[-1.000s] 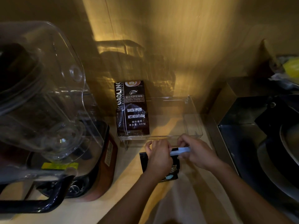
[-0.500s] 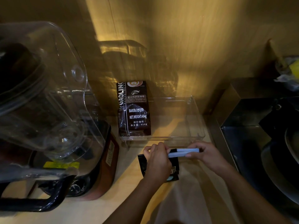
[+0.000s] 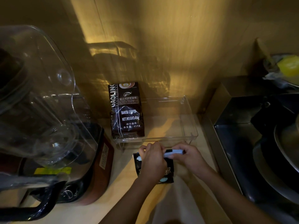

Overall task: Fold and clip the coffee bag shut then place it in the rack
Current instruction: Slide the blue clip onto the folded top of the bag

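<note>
A small black coffee bag lies flat on the wooden counter just in front of the clear acrylic rack. My left hand presses down on the bag's folded top and covers most of it. A pale blue bar clip lies across that top edge, its white left tip sticking out past my left hand. My right hand pinches the clip's right end. A larger dark coffee bag printed "BAKED COFFEE" stands upright in the rack's left part.
A blender with a clear jug and a red-brown base fills the left side. A dark metal sink unit with a pan sits on the right. A yellow object lies at the far right back. The wall stands directly behind the rack.
The clip has been brought down across the bag's folded top, and its left tip now shows beyond my left hand. My right hand has drawn in closer to my left hand.
</note>
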`<state>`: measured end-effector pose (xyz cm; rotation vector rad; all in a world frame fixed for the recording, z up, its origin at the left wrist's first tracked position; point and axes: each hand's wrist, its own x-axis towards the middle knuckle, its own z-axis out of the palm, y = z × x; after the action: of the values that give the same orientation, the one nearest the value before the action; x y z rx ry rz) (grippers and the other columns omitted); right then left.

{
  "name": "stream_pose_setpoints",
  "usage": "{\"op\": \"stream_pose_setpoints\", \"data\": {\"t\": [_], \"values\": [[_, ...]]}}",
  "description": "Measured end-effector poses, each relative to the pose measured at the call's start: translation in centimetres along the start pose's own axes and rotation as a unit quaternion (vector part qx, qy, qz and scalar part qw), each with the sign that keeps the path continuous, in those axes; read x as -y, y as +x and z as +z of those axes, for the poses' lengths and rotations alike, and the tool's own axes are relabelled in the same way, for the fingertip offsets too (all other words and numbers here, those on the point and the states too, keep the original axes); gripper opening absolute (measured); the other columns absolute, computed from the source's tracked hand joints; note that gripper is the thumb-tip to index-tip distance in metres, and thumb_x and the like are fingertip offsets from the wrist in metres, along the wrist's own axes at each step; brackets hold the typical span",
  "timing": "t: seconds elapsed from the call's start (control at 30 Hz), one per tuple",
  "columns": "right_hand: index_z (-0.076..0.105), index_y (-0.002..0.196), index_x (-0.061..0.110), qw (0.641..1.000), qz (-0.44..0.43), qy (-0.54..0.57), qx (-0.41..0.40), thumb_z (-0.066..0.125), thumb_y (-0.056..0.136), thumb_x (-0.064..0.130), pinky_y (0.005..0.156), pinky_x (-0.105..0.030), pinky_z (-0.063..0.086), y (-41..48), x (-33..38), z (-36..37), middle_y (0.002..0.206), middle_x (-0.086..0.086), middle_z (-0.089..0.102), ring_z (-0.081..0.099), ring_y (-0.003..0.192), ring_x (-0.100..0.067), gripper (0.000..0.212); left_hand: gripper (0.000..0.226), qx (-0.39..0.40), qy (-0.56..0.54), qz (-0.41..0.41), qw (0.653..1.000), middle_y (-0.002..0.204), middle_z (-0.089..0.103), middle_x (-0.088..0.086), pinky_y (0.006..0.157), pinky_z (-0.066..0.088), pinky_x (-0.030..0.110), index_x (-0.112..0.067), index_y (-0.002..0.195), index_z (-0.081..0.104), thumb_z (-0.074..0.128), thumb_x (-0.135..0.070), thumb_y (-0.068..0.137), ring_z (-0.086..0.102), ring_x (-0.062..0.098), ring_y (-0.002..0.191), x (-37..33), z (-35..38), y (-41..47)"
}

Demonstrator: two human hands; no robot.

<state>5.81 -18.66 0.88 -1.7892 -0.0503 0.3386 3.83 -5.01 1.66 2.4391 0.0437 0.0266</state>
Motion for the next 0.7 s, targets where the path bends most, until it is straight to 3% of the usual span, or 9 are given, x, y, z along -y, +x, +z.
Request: {"op": "stream_pose_setpoints", "data": {"t": [0.23, 0.37, 0.53, 0.7], "values": [[0.073, 0.063, 0.030, 0.998, 0.012, 0.050, -0.022, 0.075, 0.065, 0.003, 0.053, -0.006, 0.045, -0.4, -1.2, -1.5, 0.069, 0.012, 0.068, 0.061, 0.061, 0.007, 0.027, 0.016, 0.008, 0.004, 0.019, 1.000, 0.082, 0.049, -0.007, 0.086, 0.016, 0.030, -0.013, 0.083, 0.052, 0.041, -0.002, 0.081, 0.032, 0.011, 0.081, 0.2, -0.2, 0.1], [0.071, 0.062, 0.024, 0.992, 0.024, 0.104, -0.066, 0.073, 0.065, -0.001, 0.051, -0.009, 0.048, -0.2, -1.4, -0.3, 0.073, 0.007, 0.066, 0.062, 0.060, 0.004, 0.025, 0.016, 0.013, 0.018, 0.019, 1.000, 0.075, 0.046, -0.009, 0.093, 0.018, 0.034, -0.011, 0.081, 0.055, 0.044, 0.000, 0.080, 0.033, 0.015, 0.087, -0.1, -0.5, 0.5], [0.070, 0.064, 0.017, 0.984, 0.021, 0.157, -0.083, 0.069, 0.065, -0.009, 0.049, -0.008, 0.047, -0.3, -1.0, 1.4, 0.074, 0.002, 0.064, 0.063, 0.058, 0.004, 0.026, 0.011, -0.014, 0.035, 0.036, 0.999, 0.090, 0.060, 0.009, 0.096, 0.019, 0.037, -0.007, 0.078, 0.056, 0.050, 0.002, 0.076, 0.047, 0.026, 0.097, 0.1, -0.1, 0.3], [0.072, 0.076, 0.009, 0.986, 0.030, 0.151, -0.068, 0.069, 0.068, -0.004, 0.058, -0.013, 0.050, -0.2, -0.9, 1.8, 0.084, -0.004, 0.069, 0.064, 0.071, -0.007, 0.016, 0.017, 0.007, 0.033, 0.032, 0.999, 0.086, 0.058, 0.012, 0.097, 0.021, 0.038, -0.006, 0.078, 0.055, 0.040, -0.013, 0.077, 0.047, 0.028, 0.095, -0.4, -0.1, 0.4]]}}
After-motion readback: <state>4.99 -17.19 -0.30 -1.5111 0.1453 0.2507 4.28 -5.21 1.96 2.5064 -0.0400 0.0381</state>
